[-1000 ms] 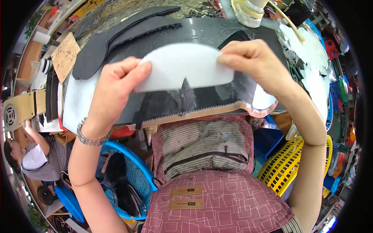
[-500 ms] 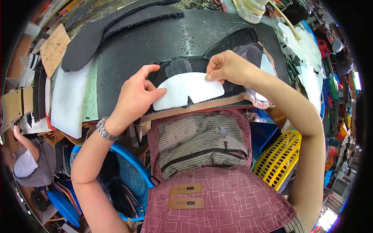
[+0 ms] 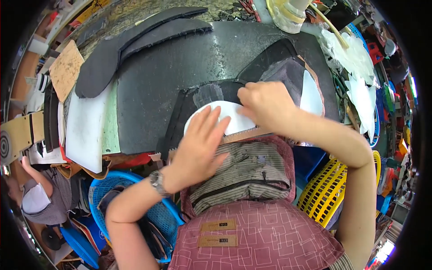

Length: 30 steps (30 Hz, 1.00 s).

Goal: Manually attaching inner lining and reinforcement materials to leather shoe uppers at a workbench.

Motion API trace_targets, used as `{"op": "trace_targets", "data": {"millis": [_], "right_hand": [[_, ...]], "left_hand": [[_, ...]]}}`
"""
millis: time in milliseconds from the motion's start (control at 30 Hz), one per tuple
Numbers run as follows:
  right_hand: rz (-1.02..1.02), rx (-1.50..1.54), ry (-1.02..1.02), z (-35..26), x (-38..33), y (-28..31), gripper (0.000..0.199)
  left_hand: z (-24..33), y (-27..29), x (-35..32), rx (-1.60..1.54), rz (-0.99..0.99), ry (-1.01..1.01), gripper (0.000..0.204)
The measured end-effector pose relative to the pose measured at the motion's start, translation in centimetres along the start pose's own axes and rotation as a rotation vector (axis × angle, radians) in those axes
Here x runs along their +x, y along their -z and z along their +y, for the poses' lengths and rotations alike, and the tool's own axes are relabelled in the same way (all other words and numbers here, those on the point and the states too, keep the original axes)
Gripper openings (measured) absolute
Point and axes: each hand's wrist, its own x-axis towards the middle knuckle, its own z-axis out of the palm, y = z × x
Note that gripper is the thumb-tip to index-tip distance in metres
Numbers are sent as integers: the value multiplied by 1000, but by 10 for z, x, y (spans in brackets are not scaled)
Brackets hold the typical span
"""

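A white half-moon sheet [image 3: 237, 124] lies on a black flat workpiece, like a boot upper [image 3: 174, 120], near the bench's front edge. My left hand [image 3: 194, 146] is open, its outstretched fingers resting over the left part of the sheet. Curled at the sheet's right end is my right hand [image 3: 270, 101], slightly blurred. Its fingertips are tucked under, so whether anything is between them is hidden. A brown zigzag-stitched edge [image 3: 245, 134] runs below the sheet. Farther right on the workpiece is a second pale sheet [image 3: 310, 95].
Dark foam sheets [image 3: 101, 67] lie at the back left, by a white board [image 3: 85, 128]. A blue basket [image 3: 121, 180] with dark pieces stands below left, a yellow basket [image 3: 321, 193] below right. Another person's arm [image 3: 36, 176] shows at far left.
My left hand has released the sheet's left edge and moved right and nearer, laying its fingers over it. My right hand has curled further at the right end. The workpiece sits lower in view.
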Motion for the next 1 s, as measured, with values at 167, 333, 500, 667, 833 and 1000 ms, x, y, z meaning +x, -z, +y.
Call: {"op": "trace_targets", "data": {"millis": [167, 333, 500, 667, 833, 1000], "right_hand": [[361, 228, 230, -30, -42, -42, 58], [735, 28, 199, -29, -27, -74, 33], [594, -29, 272, -29, -31, -62, 28], [375, -269, 396, -28, -37, -44, 33], [64, 157, 493, -10, -37, 4, 30], [411, 177, 302, 4, 31, 27, 29]], "left_hand": [[-5, -46, -11, 244, 458, -193, 28], [1, -37, 6, 460, 499, -91, 17], [-5, -16, 7, 356, 273, -173, 19], [1, -3, 9, 194, 39, -110, 19], [-12, 49, 25, -80, -241, 40, 36], [-58, 45, 62, 108, 5, 83, 46]]}}
